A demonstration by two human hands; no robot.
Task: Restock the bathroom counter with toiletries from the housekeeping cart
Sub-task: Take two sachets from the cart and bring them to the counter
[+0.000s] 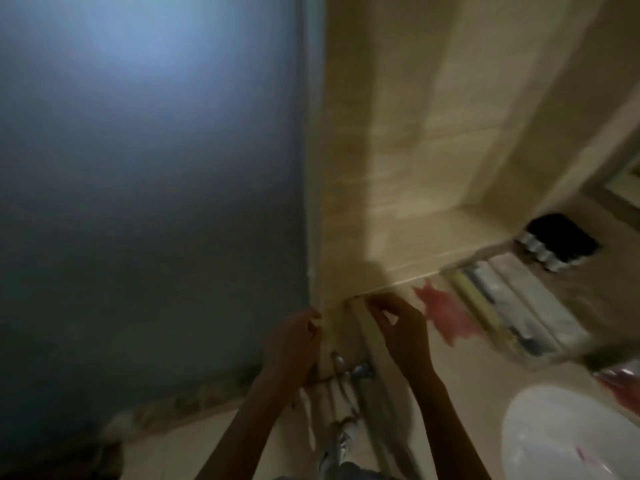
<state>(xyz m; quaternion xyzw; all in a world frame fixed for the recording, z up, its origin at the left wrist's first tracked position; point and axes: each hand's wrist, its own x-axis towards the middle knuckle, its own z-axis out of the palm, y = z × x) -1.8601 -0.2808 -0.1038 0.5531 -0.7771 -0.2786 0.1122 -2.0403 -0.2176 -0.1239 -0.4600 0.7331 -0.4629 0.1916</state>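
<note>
Both of my hands are raised to the far-left corner of the bathroom desk (460,368), where it meets the tiled wall (415,133). My left hand (294,336) sits with its fingers bent against the left side of a narrow tray (363,336). My right hand (401,327) is at the tray's far end, thumb and fingers drawn toward each other with a small gap between them. Motion blur smears the frame, so I cannot tell whether either hand is grasping the tray, pinching something small, or merely touching it.

Between my 2 forearms, foil-wrapped toiletries (341,441) lie along the tray in a loose line running toward me.

Just right of my right hand, a pink patch (446,318) lies flat on the desk; what it is cannot be made out. Beyond it is a 2nd tray (474,303), set at an angle and filled with pale wrapped packets. Past that tray, a black holder (571,233) stands against the wall with a row of silver-capped bottles (543,252) along its front.

A white basin (571,438) occupies the lower-right corner, well apart from both hands. A tall frosted blue-grey panel (138,168) fills the left half of the view, its edge meeting the tiled wall directly above my left hand.
</note>
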